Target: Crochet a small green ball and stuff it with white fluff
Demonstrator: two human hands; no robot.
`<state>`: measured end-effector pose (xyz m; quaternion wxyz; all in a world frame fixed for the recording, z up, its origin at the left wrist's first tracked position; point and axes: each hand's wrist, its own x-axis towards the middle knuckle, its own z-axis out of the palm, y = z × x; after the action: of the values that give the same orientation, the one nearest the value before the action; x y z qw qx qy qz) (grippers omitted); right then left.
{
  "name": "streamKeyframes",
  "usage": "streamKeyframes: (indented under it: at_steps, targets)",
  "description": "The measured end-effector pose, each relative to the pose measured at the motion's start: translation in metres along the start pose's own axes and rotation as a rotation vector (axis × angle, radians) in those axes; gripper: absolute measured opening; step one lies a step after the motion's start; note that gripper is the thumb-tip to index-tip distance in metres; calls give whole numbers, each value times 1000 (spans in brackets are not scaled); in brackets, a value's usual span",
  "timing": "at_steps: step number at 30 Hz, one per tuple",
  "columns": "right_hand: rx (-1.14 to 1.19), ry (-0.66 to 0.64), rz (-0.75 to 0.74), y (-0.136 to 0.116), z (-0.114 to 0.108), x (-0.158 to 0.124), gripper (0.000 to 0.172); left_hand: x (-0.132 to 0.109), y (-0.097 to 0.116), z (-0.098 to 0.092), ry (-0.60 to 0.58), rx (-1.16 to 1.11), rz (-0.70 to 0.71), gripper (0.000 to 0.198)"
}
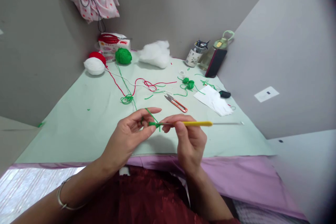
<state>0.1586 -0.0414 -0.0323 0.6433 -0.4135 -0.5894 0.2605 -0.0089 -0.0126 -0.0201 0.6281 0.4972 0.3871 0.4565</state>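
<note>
My left hand point(132, 129) pinches a small green crochet piece point(153, 124) between thumb and fingers. A strand of green yarn runs over its raised index finger. In my right hand point(189, 138) is a crochet hook point(198, 123) with a yellow handle, held level like a pencil. Its thin metal tip meets the green piece at my left fingertips; whether it passes through a stitch is too small to tell. From my left hand the green strand leads back past a loose tangle to the green yarn ball point(123, 56).
Thread snips point(176, 103) lie just beyond my hands. White point(94, 66) and red yarn balls point(97, 56) sit back left, white stuffing point(154, 54) at the back. Small green crochet pieces point(188, 83), white paper point(214, 100), a phone point(216, 63) and a bottle point(210, 54) are to the right.
</note>
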Motion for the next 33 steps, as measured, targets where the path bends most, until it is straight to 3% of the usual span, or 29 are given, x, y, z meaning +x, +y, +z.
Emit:
streamKeyframes:
  at_steps: [4, 7, 10, 14, 17, 20, 23, 25, 28, 30, 33]
  targets:
    - [-378, -60, -421, 7, 3, -9, 32, -3, 0, 5, 86, 20, 52, 38]
    - [-500, -30, -528, 14, 5, -12, 39, 0, -1, 5, -26, -254, -152, 52]
    - [-263, 30, -325, 12, 4, -9, 30, 5, 1, 3, -124, -454, -334, 44]
    - [109, 66, -26, 5, 3, 1, 22, 6, 4, 2, -102, -458, -256, 38]
    - [102, 1, -13, 4, 5, 4, 18, 2, 3, 5, -92, -350, -168, 36]
    - [-60, 9, -110, 6, 8, 0, 21, 0, 1, 8, -26, -260, -121, 40]
    - [-311, 18, -311, 9, 8, -5, 27, 2, 1, 9, -16, -321, -189, 48]
    - [-346, 32, -350, 9, 7, -4, 27, 5, 2, 7, -75, -432, -292, 45]
    - [-90, 117, -124, 8, 4, 2, 20, 9, 5, 3, -122, -547, -357, 32]
    - [119, 120, 44, 6, 4, 6, 20, 9, 5, 3, -110, -524, -298, 31]
    - [205, 45, 133, 6, 5, 8, 16, 7, 4, 4, -123, -390, -187, 38]
